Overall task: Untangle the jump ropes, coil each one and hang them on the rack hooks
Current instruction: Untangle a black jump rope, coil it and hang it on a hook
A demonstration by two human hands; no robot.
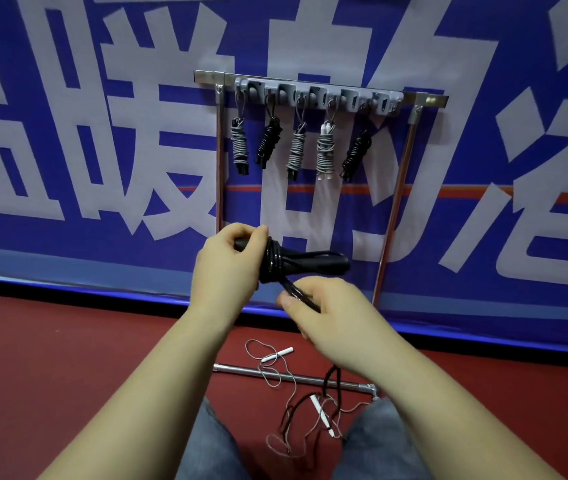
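Our left hand (pixel 227 261) curled around the handles of a black jump rope (pixel 296 263), fingers closed over the wound coil. To its right, our right hand (pixel 331 313) pinched the rope's loose black strand between thumb and fingers, just below the bundle. Behind our hands, five coiled ropes (pixel 298 147) hung from the grey hooks of a metal rack (pixel 317 93) against a blue banner (pixel 68 133) with large white characters. Below, on the red floor (pixel 68 358), tangled white and black ropes (pixel 310 403) lay across the rack's base bar, between our knees.
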